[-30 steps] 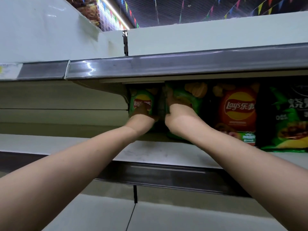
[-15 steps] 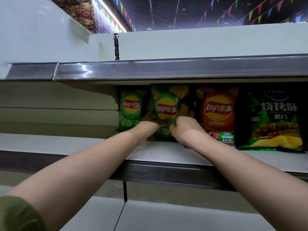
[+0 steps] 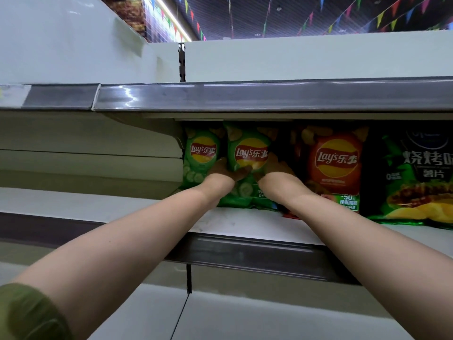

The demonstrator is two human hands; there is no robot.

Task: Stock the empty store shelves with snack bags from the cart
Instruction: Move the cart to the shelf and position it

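Left grip (image 3: 221, 176) and right grip (image 3: 278, 174) clasp a green chip bag (image 3: 250, 148) upright on the shelf (image 3: 232, 224); an orange bag (image 3: 335, 163) stands just right of the right grip.

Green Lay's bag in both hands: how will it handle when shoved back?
Probably light and puffy: the green Lay's bag bulges like an air-filled pouch, so it should give under the left hand and right hand. Likely tippy, standing upright on its narrow bottom edge. Glossy film may slip.

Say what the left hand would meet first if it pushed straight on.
Probably the far-left green Lay's crisp bag standing just behind it; the left hand grips the front green Lay's crisp bag by its left edge. Depth is unclear.
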